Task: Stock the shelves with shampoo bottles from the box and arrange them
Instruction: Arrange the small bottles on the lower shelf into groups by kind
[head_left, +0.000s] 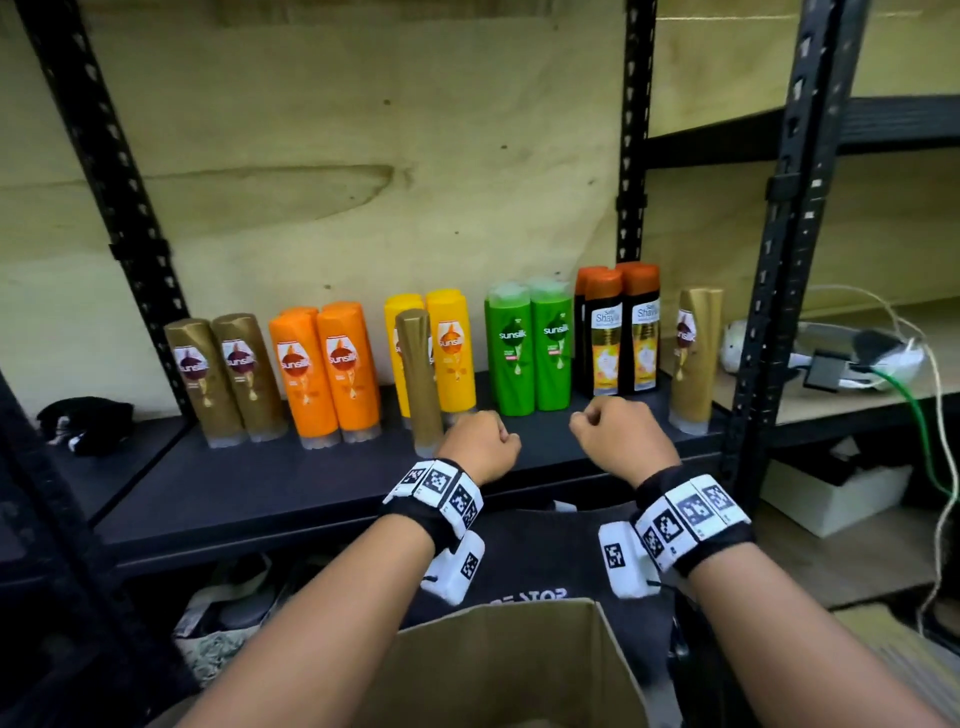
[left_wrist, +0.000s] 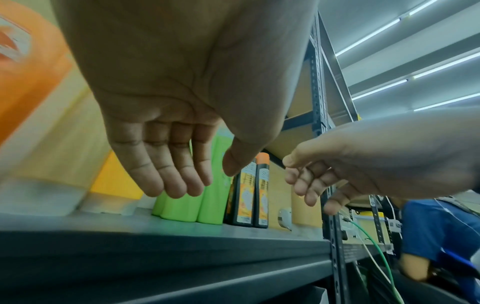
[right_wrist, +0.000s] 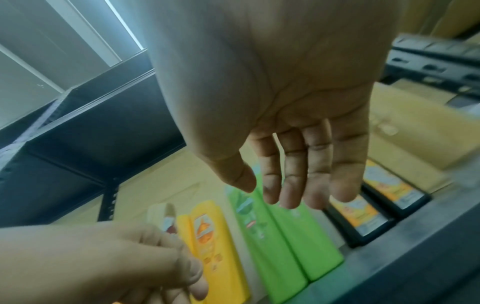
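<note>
Shampoo bottles stand in a row on the dark shelf (head_left: 311, 483): a gold pair (head_left: 223, 379), an orange pair (head_left: 327, 374), a yellow pair (head_left: 454, 353), a green pair (head_left: 530, 353) and black orange-capped bottles (head_left: 621, 338). One gold bottle (head_left: 422, 379) stands alone in front of the yellow pair; another (head_left: 693, 358) stands alone at the far right. My left hand (head_left: 483, 436) hovers beside the front gold bottle's base. My right hand (head_left: 613, 431) hovers before the black bottles. Both hang loosely curled and empty, as the left wrist view (left_wrist: 176, 181) and right wrist view (right_wrist: 298, 185) show. The cardboard box (head_left: 498, 670) sits open below.
Black rack uprights (head_left: 779, 291) frame the shelf. A black cloth item (head_left: 85, 423) lies at the left end. A white device with cables (head_left: 841, 358) and a green wire (head_left: 919, 426) occupy the neighbouring right shelf. A person in blue (left_wrist: 436, 226) is at the right.
</note>
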